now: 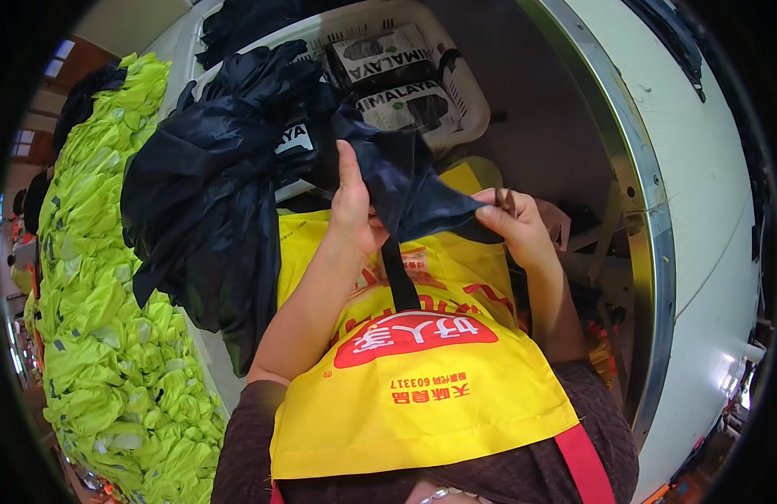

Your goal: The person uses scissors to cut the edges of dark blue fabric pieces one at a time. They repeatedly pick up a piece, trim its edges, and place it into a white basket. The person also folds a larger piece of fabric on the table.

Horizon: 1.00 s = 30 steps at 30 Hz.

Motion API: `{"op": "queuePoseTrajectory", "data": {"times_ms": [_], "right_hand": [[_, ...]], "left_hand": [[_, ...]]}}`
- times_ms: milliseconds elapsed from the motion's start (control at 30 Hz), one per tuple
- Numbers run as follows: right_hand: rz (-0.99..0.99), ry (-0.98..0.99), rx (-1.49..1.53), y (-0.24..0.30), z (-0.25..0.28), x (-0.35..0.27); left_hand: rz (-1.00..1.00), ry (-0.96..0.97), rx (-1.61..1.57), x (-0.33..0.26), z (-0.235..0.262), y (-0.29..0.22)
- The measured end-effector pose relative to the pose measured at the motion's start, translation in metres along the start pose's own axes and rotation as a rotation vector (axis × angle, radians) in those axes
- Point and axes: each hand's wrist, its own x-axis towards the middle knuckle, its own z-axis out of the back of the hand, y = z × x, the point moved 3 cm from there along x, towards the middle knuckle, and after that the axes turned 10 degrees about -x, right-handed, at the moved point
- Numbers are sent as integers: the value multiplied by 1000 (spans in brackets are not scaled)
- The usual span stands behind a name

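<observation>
A piece of thin dark navy fabric [418, 189] is stretched between my two hands, in front of my chest. My left hand [355, 206] grips it from the left, thumb pointing up and the other fingers partly hidden behind the cloth. At the right, my right hand [519, 227] pinches the fabric's pointed corner between thumb and fingers. A small dark object [506, 200] shows by those right fingers, too small to make out. The fabric appears to run into a large crumpled heap of dark navy cloth [212, 185] at the left.
A white plastic basket [472, 92] with black-and-white printed packages [384, 55] stands beyond my hands. Bright yellow-green garments [111, 294] are piled along the left. A pale tabletop with a metal edge [657, 252] curves down the right. My yellow apron [321, 437] lies below the fabric.
</observation>
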Motion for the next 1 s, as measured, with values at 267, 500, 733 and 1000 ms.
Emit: {"op": "queuePoseTrajectory", "data": {"times_ms": [267,500,733,1000], "right_hand": [[-93,-123,456,-13,16,5],[84,-300,110,-13,5,8],[73,-273,9,-10,2,11],[-36,-48,87,-31,6,13]], "left_hand": [[-167,-37,-16,-12,4,-12],[-1040,-296,920,-34,23,-41],[-1404,323,1801,-89,-54,3],[-403,474,1042,-48,-11,-16]]}}
